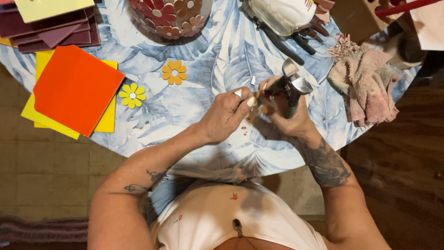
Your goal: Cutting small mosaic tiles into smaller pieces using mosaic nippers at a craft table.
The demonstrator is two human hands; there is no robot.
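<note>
My right hand (pixel 289 121) grips a pair of tile nippers (pixel 290 88) with dark handles and round metal wheels, jaws pointing up and left. My left hand (pixel 226 113) pinches a small tan tile piece (pixel 259 95) right at the nippers' jaws. Both hands meet over a round table covered with a blue leaf-print cloth (pixel 217 55). Tiny chips lie on the cloth under my hands.
An orange tile on yellow tiles (pixel 76 88) overhangs the table's left edge. Dark maroon tiles (pixel 51 28) stack at far left. Two flower-shaped pieces, orange (pixel 174 72) and yellow (pixel 132 95), lie nearby. A flower-mosaic pot (pixel 169 16), black pliers (pixel 286 41) and a pinkish rag (pixel 367 83) sit farther back.
</note>
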